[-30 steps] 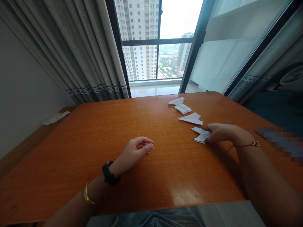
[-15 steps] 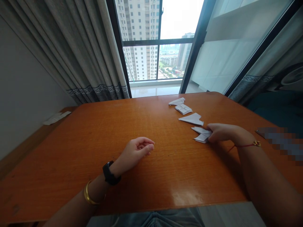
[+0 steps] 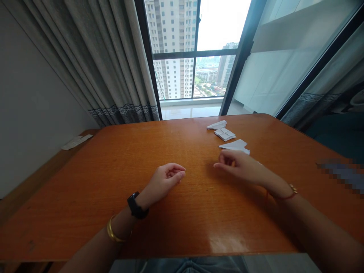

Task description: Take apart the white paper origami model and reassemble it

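My left hand (image 3: 167, 180) rests near the middle of the wooden table (image 3: 127, 151), its fingers loosely curled with the thumb apart, holding nothing. To the right, my right hand (image 3: 239, 167) is just in front of a white paper airplane (image 3: 234, 145), fingers bent and thumb stretched out, with nothing seen in it. Behind the paper airplane lie a square folded paper (image 3: 225, 134) and another pointed folded paper (image 3: 217, 125). My right hand and wrist hide most of one more folded paper; only a sliver of white shows.
At the left edge, some papers (image 3: 76, 141) lie on a ledge beside the wall. A blurred-out object (image 3: 342, 176) is on the right side of the table. Grey curtains (image 3: 122, 76) and a window stand beyond the far edge.
My right hand has let go of the nearest folded paper and moved left, now covering it from view. My left hand stays about where it was. The view has shifted slightly.
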`<state>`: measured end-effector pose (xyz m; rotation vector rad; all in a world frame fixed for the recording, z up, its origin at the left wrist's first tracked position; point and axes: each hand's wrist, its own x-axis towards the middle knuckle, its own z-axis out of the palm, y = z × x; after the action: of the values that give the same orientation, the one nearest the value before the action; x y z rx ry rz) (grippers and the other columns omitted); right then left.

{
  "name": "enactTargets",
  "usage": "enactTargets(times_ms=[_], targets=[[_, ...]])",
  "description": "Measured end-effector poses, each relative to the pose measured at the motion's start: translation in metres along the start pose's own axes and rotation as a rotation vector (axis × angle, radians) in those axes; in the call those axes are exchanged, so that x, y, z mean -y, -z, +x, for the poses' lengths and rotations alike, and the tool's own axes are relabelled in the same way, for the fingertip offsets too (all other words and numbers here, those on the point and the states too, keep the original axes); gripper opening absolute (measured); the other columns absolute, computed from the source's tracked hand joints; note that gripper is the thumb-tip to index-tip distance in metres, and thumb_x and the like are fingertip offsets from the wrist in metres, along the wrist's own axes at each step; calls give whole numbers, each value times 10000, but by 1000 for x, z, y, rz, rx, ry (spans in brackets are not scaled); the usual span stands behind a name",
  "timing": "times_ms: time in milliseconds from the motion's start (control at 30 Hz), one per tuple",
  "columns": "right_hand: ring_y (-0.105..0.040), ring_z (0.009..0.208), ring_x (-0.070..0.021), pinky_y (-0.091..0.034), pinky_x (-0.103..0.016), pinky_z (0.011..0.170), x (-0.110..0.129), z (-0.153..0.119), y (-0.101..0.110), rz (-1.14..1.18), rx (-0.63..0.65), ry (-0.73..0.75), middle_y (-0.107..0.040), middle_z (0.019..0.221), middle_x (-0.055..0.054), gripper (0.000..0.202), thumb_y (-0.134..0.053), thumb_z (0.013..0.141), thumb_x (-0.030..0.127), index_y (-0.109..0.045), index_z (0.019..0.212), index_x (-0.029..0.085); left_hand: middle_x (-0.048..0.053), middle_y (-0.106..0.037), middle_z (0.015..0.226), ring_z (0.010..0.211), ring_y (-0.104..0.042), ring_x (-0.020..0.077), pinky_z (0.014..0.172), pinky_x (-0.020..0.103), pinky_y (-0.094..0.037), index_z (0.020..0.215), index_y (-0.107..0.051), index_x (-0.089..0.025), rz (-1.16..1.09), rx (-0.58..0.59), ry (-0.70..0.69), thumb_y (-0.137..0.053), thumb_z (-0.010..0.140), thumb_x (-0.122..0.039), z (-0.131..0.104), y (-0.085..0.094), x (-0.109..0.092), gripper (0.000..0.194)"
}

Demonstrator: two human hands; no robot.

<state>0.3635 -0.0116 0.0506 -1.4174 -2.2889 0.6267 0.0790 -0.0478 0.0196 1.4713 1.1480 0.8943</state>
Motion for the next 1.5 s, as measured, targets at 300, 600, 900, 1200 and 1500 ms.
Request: enactTargets(times_ms=[300, 600, 900, 1200, 1500], targets=[[-376, 546, -89, -307, -223, 511, 40, -1, -68, 494, 185, 115, -454, 582, 50, 419, -526, 868, 526, -449, 640, 184, 41, -666, 795, 693, -586, 147, 632, 244, -450, 901, -669, -143, 221, 170, -105, -553, 871, -433, 2, -4, -12, 313], [-296, 534, -83, -237, -220, 471, 40, -2, -85, 615, 147, 51, -369, 556, 57, 483, -543, 838, 579, -403, 594, 186, 4, -575, 639, 609, -490, 121, 588, 234, -369, 688, -612, -156, 541, 177, -337, -437, 938, -384, 1, -13, -1, 381], [-289, 531, -87, -247, -225, 494, 45, -10, -88, 484, 45, 161, -347, 530, 58, 436, -540, 857, 437, -335, 556, 195, -3, -528, 605, 560, -436, 112, 546, 231, -325, 700, -588, -169, 640, 143, -456, -465, 932, -405, -13, -14, 1, 353], [-349, 503, -80, -273, -213, 495, 41, -11, -92, 365, -17, 266, -428, 519, 44, 376, -546, 848, 333, -376, 547, 185, -17, -506, 592, 544, -426, 103, 542, 233, -304, 675, -524, -171, 691, 159, -589, -488, 914, -290, -15, -15, 7, 270], [-376, 504, -78, -276, -211, 505, 39, -14, -92, 293, -16, 324, -459, 542, 37, 350, -540, 857, 301, -386, 566, 183, -28, -481, 581, 535, -421, 102, 542, 234, -305, 720, -539, -167, 691, 210, -595, -484, 895, -253, -17, -14, 7, 202]])
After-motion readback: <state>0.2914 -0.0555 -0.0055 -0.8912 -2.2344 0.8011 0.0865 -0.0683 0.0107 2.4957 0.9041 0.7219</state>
